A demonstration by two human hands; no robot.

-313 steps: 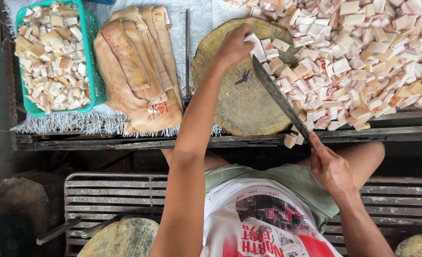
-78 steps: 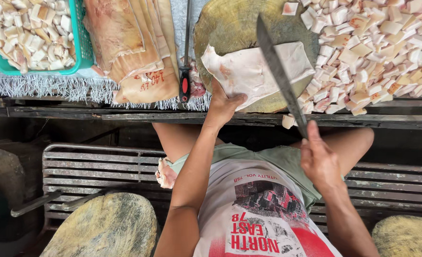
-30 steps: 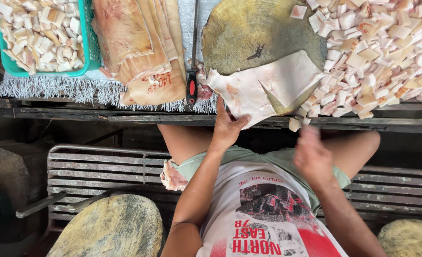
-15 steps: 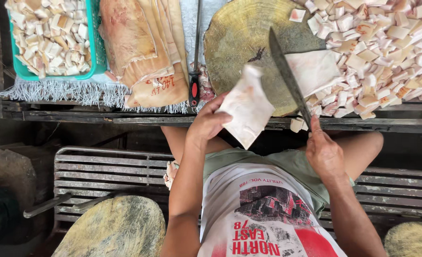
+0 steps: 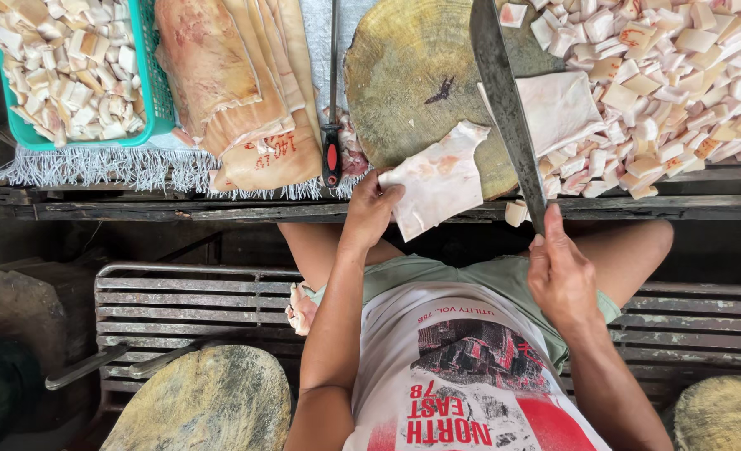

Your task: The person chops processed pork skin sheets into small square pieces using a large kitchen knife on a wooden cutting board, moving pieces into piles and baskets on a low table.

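Left hand (image 5: 370, 205) pinched pale skin piece (image 5: 437, 179) at chopping block (image 5: 429, 83) edge; right hand (image 5: 561, 271) gripped cleaver (image 5: 504, 100) over block.

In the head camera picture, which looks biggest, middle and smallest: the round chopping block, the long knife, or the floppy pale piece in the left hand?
1. Round chopping block, widest by far.
2. Long knife: longer than the pale piece, yet much thinner.
3. Pale piece, pinched by the left hand.

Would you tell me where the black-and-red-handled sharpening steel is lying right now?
In the head view, the sharpening steel lies lengthwise on the table left of centre, between the stacked pork skin slabs and the round chopping block, just beyond the left hand.
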